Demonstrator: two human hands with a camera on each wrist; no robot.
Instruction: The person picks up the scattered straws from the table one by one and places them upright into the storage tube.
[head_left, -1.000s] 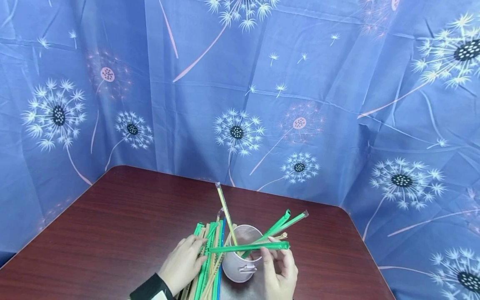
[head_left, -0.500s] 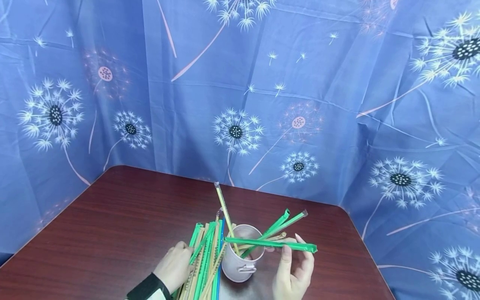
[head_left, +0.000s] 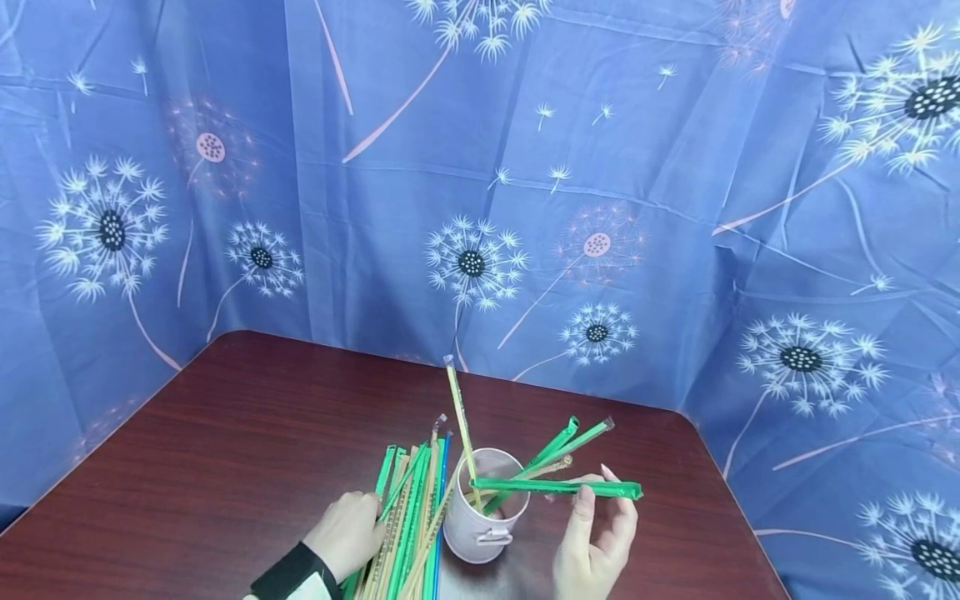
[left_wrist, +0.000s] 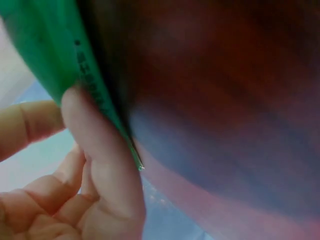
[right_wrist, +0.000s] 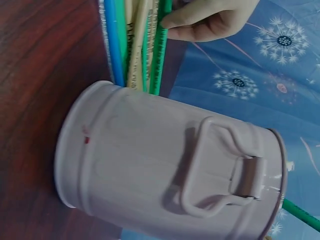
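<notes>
My right hand pinches one end of a green-wrapped drinking straw, which lies nearly level across the mouth of a pale metal cup. That hand is out of sight in the right wrist view, where the cup's wire handle shows large. To the left of the cup, my left hand is at the near left edge of a pile of wrapped straws. Between thumb and finger it pinches a green straw, seen close in the left wrist view.
Inside the cup lean a yellow straw, green straws and a tan one, their ends sticking out over the rim. A blue straw lies beside the cup. Blue dandelion cloth hangs behind the dark red table.
My right hand has moved right with its green straw. The left hand has drawn back to the left and now pinches a straw in the pile. The yellow straw's top has shifted right.
</notes>
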